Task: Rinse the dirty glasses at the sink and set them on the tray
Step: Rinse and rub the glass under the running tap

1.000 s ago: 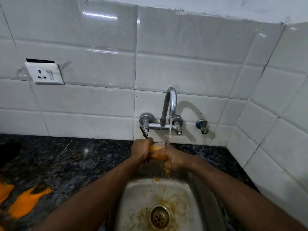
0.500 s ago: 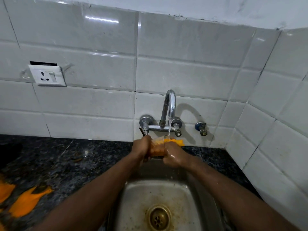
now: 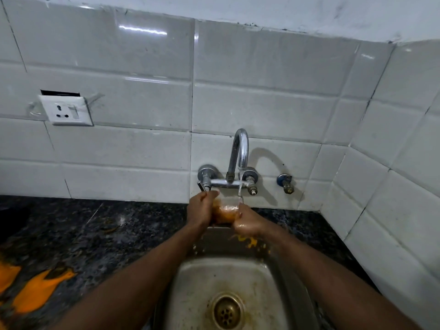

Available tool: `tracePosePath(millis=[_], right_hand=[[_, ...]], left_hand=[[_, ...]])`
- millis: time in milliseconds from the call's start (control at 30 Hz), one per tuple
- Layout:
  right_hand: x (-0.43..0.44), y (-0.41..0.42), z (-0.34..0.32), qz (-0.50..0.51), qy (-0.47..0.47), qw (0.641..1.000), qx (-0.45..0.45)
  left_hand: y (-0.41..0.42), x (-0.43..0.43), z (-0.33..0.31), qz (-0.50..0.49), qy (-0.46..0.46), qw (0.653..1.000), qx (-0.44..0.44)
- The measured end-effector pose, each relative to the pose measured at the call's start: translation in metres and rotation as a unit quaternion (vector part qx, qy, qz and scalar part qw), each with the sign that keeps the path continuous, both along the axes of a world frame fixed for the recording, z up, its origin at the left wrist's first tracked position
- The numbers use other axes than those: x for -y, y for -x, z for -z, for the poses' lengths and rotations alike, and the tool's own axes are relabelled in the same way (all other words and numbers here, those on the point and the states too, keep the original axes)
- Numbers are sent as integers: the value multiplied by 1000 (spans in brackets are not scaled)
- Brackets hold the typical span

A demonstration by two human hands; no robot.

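Your left hand [image 3: 202, 208] and right hand [image 3: 247, 222] meet over the back edge of the steel sink [image 3: 195, 282], with the glass [image 3: 225, 210] held between them. Your left hand's fingers curl round the glass's left side. Your wet right hand wraps its lower right side. The glass is clear at the rim and cloudy orange-brown lower down, and it sits directly under the chrome wall tap [image 3: 239, 151]. A thin stream of water [image 3: 241, 184] runs from the spout to the glass's rim. Orange splashes mark the sink wall below your right wrist, and brownish residue rings the brass drain [image 3: 227, 310]. On the dark speckled tabletop [image 3: 95, 229] to your left lie orange spill patches [image 3: 40, 291]. A white socket [image 3: 66, 110] is fixed to the tiled wall above.
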State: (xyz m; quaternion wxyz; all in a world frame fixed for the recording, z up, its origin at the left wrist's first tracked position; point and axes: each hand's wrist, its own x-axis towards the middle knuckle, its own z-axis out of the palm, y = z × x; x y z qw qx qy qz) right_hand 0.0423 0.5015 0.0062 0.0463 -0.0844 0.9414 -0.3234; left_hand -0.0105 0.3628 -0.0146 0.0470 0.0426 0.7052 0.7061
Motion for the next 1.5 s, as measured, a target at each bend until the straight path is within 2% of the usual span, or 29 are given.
tracePosePath(millis=[33,67,100,133,200,233,300,367,400,433,500,533,567,600,667,700,733,767,867,933,1000,1100,1133,1267,1333,1367,1433,1467,1500], right_hand=[[1,0,-3,-13,13,1000,-14],[0,-1,-7,-28,0,1000,-13],[1,-1,-9,-44,-3,999,-16],[1,0,-7,-69,-50,996,-3],[1,-2,-8,-88,-131,987,-31],[0,-2,-5,-74,-120,990,-18],[3,-2,-2,-44,-11,999,10],[3,3,1,-19,1,1000,-11],[1,7,6,-16,-6,1000,-18],[5,4,3,-26,-18,999,-13],[6,3,6,-43,-79,995,-29],[4,3,2,-39,-101,993,-42],[3,1,0,-19,-102,994,-32],[4,1,0,-5,-68,997,-28],[8,3,-2,8,48,999,-20],[7,4,-2,5,46,999,-15],[6,4,-1,-3,25,1000,-10],[4,4,-2,-13,-8,1000,0],[-1,0,-6,-69,-174,980,-70],[1,-3,-8,-79,-153,985,-26],[-1,1,-7,-96,-134,986,-34],[-4,10,-8,-85,-264,948,-159],[-2,10,-15,-69,-279,940,-182],[5,16,-24,60,-177,950,-252],[6,15,-21,104,-142,950,-258],[7,14,-19,133,-73,959,-239],[9,11,-13,233,129,952,-153],[11,9,-6,282,215,930,-98],[14,5,-2,308,289,906,-38]], left_hand=[[-3,-1,0,-25,11,998,-54],[-3,-3,0,-41,37,996,-67],[1,-4,0,-49,63,996,-32],[6,-3,-1,-41,77,995,36],[8,2,-5,23,67,984,163],[10,4,-3,35,58,985,161],[10,2,-2,6,37,998,43],[1,2,2,-29,56,995,-74],[3,1,2,-49,82,992,-78],[9,1,2,-63,98,993,-31],[18,4,-2,-14,83,988,132],[18,5,-3,16,64,982,177],[18,4,-3,20,57,983,173],[16,3,-3,2,55,991,124],[4,4,-4,-35,52,996,-60],[0,4,-2,-36,62,990,-119],[0,4,0,-36,80,987,-138],[6,4,1,-31,95,990,-98],[14,4,-7,11,110,990,85],[13,1,-6,31,81,987,133],[7,0,-4,34,22,984,176],[5,-2,10,52,-56,972,222],[3,-4,10,78,-94,962,245],[-8,-16,7,142,-238,917,288],[-11,-23,4,105,-282,911,283],[-11,-27,4,69,-276,924,256],[-12,-29,1,-16,-166,975,150],[-12,-29,-3,-56,-74,993,76],[-11,-27,-7,-92,28,995,-2]])
